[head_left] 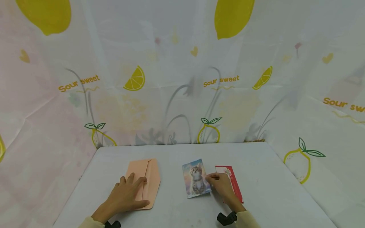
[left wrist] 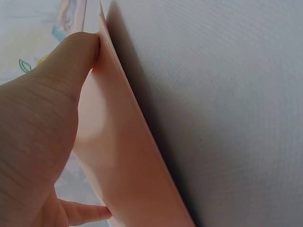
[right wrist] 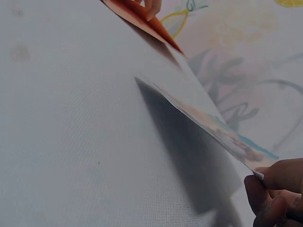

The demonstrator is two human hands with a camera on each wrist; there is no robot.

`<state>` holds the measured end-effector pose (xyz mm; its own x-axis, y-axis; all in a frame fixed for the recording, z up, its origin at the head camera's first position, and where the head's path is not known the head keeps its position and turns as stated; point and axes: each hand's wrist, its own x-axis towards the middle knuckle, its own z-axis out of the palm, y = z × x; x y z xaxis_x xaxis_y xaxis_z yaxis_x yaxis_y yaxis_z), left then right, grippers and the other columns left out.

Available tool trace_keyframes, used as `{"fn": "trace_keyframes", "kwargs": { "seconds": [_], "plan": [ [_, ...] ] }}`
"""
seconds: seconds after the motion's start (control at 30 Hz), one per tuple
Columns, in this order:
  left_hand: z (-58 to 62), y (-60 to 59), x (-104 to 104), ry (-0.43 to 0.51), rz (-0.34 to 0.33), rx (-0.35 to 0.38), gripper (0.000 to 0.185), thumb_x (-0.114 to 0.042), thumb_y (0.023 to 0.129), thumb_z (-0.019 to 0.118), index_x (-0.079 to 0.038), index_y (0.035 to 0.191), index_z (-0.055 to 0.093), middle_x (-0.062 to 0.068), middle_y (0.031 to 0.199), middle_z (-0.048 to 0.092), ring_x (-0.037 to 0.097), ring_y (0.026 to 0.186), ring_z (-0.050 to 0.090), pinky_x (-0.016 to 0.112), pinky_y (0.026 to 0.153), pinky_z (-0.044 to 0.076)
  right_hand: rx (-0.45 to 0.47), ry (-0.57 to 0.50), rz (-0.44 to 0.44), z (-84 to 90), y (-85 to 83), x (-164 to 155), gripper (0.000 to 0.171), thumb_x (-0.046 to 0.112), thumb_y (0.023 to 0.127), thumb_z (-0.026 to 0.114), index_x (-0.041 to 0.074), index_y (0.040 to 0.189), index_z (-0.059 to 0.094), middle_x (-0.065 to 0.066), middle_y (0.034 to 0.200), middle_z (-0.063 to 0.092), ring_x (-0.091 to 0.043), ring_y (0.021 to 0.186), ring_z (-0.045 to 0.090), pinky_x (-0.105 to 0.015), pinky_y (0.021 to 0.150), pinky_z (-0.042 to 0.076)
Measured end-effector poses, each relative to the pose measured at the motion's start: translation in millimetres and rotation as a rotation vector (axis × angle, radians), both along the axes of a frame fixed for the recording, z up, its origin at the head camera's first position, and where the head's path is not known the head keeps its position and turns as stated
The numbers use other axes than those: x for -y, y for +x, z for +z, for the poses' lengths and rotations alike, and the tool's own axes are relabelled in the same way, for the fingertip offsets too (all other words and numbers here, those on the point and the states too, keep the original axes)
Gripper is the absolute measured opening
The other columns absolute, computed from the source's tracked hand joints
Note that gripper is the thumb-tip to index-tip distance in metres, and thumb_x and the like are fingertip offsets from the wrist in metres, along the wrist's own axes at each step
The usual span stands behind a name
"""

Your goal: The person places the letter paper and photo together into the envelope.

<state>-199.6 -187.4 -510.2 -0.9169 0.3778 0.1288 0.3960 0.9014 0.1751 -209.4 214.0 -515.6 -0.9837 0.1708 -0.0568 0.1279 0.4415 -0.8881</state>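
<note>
A peach envelope (head_left: 152, 186) lies on the left part of the white table. My left hand (head_left: 125, 194) rests across it with fingers spread, the thumb near its lower right edge and the index finger by the flap's fold. In the left wrist view, the thumb (left wrist: 71, 56) touches the envelope (left wrist: 125, 156). My right hand (head_left: 222, 186) pinches the right edge of a kitten picture card (head_left: 195, 182) between thumb and fingers. The right wrist view shows the card (right wrist: 222, 137) tilted above the table, casting a shadow. Behind the right hand lies a red-and-white card with flowers (head_left: 235, 180), partly covered.
The white table (head_left: 171, 155) reaches back to a hanging cloth (head_left: 176, 104) printed with lemons and lettering. Cloth also hangs on both sides. A black strap piece (head_left: 227, 218) sits at the right wrist.
</note>
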Motion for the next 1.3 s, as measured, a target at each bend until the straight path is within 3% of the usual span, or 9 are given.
{"fn": "trace_keyframes", "kwargs": {
  "seconds": [0.33,1.3],
  "plan": [
    [-2.1,0.4,1.2,-0.003,0.004,-0.013,0.078,-0.082,0.07,0.072,-0.032,0.128,0.059,0.02,0.132,0.052,0.029,0.084,0.046,0.049,0.067,0.045,0.016,-0.068,0.008,1.0,1.1,5.5,0.026,0.026,0.094,0.076,0.002,0.105,0.076,-0.003,0.094,0.072,-0.017,0.085,0.062,-0.032,0.071,0.05],
    [-3.9,-2.8,2.9,0.001,-0.015,-0.018,0.079,-0.085,0.071,0.068,-0.032,0.13,0.057,0.022,0.132,0.052,0.031,0.086,0.047,0.049,0.065,0.044,0.0,-0.106,0.073,6.3,4.0,32.1,0.031,0.03,0.094,0.076,0.002,0.107,0.076,-0.003,0.094,0.072,-0.017,0.088,0.063,-0.034,0.072,0.049]
  ]
}}
